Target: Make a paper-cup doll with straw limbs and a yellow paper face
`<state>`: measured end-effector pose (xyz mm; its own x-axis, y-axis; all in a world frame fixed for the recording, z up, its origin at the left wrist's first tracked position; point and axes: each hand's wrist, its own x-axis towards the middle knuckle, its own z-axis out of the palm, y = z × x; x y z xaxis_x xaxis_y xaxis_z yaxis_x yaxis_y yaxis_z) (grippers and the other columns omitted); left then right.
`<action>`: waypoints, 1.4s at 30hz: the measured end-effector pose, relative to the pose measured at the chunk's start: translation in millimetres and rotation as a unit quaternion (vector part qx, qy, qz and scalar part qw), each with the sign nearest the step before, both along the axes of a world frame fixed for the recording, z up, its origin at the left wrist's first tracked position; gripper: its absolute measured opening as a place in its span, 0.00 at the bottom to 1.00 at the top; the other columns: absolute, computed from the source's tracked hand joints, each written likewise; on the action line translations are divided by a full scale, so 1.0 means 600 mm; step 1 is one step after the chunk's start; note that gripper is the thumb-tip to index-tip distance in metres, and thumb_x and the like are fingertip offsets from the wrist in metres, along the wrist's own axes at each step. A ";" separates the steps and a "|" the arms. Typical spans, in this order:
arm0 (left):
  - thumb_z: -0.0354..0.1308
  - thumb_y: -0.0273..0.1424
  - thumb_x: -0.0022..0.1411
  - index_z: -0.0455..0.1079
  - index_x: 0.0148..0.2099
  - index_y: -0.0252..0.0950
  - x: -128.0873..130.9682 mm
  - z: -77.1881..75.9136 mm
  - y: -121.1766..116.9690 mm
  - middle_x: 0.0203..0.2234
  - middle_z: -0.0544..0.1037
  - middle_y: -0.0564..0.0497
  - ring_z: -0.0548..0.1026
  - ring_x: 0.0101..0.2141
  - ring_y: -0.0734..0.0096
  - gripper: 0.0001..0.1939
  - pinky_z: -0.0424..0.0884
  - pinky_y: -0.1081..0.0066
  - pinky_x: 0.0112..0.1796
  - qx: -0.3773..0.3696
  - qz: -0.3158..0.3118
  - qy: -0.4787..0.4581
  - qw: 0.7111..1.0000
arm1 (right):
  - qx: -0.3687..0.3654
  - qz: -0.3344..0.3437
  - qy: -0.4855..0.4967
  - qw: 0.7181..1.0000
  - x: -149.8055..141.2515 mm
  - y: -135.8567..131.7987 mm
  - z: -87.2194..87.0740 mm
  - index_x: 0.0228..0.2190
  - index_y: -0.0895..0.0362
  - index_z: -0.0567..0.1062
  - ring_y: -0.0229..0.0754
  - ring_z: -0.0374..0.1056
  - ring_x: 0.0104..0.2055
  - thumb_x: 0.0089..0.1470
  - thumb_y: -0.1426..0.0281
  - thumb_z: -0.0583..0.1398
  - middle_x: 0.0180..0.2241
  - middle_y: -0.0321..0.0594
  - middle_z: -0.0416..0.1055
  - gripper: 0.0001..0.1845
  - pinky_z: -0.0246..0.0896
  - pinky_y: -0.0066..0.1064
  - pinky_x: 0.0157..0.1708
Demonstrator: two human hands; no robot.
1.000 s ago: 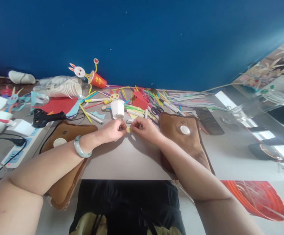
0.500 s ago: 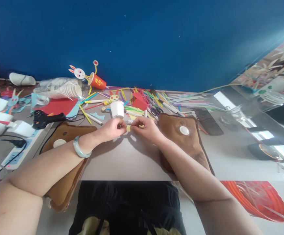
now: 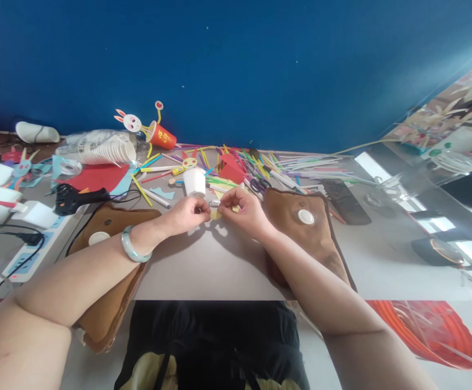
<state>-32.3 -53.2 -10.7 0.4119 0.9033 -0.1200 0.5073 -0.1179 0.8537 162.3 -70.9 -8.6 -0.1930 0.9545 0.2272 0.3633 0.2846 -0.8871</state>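
Observation:
A small pale yellow piece (image 3: 215,215), which looks like paper, spans the gap between my two hands above the table. My left hand (image 3: 188,214), with a pale green bangle on its wrist, pinches one side of it. On the other side, the thumb and fingers of my right hand (image 3: 244,211) are closed on it. Just behind my left hand stands a white paper cup (image 3: 194,181), with a yellow paper face with red ears (image 3: 189,162) at its top. Fingertips hide part of the yellow piece.
Brown cushions (image 3: 303,216) lie under or beside both forearms. Scissors (image 3: 260,184), straws, pens and a red paper piece (image 3: 231,169) are scattered behind the hands. At left are a black glue gun (image 3: 79,198), a power strip (image 3: 36,244) and stacked paper cups (image 3: 109,149). An orange bin (image 3: 431,330) stands below right.
My right hand has shifted slightly and its fingers have opened up a little around the yellow piece. My left hand stays nearly still.

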 end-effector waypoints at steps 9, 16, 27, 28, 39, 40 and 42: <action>0.62 0.34 0.47 0.71 0.29 0.34 0.007 0.020 -0.004 0.22 0.70 0.55 0.66 0.26 0.76 0.08 0.59 0.74 0.28 -0.141 0.085 -0.183 0.969 | 0.069 -0.042 0.017 0.997 0.008 0.004 -0.003 0.32 0.56 0.76 0.39 0.72 0.33 0.53 0.68 0.62 0.30 0.37 0.77 0.05 0.67 0.32 0.36; 0.64 0.30 0.47 0.69 0.28 0.34 -0.001 0.019 0.001 0.24 0.70 0.53 0.66 0.27 0.77 0.07 0.60 0.73 0.30 -0.259 0.017 -0.279 0.925 | 0.173 -0.045 -0.024 0.984 0.011 0.003 -0.011 0.31 0.55 0.78 0.39 0.70 0.31 0.54 0.69 0.64 0.29 0.36 0.76 0.02 0.65 0.34 0.37; 0.63 0.30 0.52 0.69 0.28 0.32 -0.004 0.024 0.001 0.24 0.71 0.52 0.67 0.26 0.76 0.07 0.62 0.73 0.29 -0.314 -0.064 -0.275 0.906 | 0.286 0.036 -0.007 0.958 0.013 0.001 -0.006 0.34 0.52 0.80 0.41 0.73 0.36 0.56 0.71 0.66 0.32 0.38 0.78 0.03 0.69 0.36 0.39; 0.63 0.30 0.52 0.69 0.28 0.32 -0.004 0.024 0.001 0.24 0.71 0.51 0.67 0.26 0.76 0.07 0.62 0.73 0.29 -0.317 -0.066 -0.273 0.906 | 0.285 0.037 -0.006 0.958 0.013 0.001 -0.006 0.34 0.52 0.80 0.41 0.73 0.36 0.56 0.71 0.65 0.33 0.38 0.77 0.02 0.69 0.36 0.39; 0.61 0.29 0.53 0.70 0.28 0.32 -0.005 0.018 0.004 0.24 0.72 0.50 0.68 0.26 0.74 0.05 0.63 0.73 0.28 -0.309 -0.076 -0.266 0.910 | 0.279 0.054 -0.021 0.959 0.013 -0.002 -0.007 0.32 0.52 0.78 0.41 0.73 0.37 0.58 0.70 0.64 0.33 0.38 0.77 0.03 0.69 0.37 0.41; 0.61 0.29 0.52 0.70 0.28 0.33 -0.005 0.018 0.004 0.24 0.72 0.50 0.68 0.26 0.74 0.05 0.63 0.72 0.28 -0.307 -0.078 -0.264 0.911 | 0.276 0.057 -0.025 0.959 0.014 -0.002 -0.006 0.32 0.52 0.78 0.41 0.73 0.37 0.58 0.71 0.63 0.32 0.37 0.77 0.03 0.69 0.38 0.41; 0.61 0.30 0.52 0.70 0.28 0.33 -0.004 0.017 0.004 0.24 0.72 0.50 0.68 0.26 0.74 0.05 0.63 0.72 0.28 -0.304 -0.077 -0.259 0.914 | 0.267 0.060 -0.032 0.961 0.014 -0.002 -0.004 0.31 0.52 0.77 0.42 0.73 0.37 0.58 0.70 0.63 0.32 0.37 0.77 0.03 0.68 0.39 0.43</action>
<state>-35.0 -50.9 -0.3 0.6723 0.6612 -0.3329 0.0336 0.4219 0.9060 170.6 -72.0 -11.3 -0.3248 0.6755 0.6620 0.3489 0.7361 -0.5800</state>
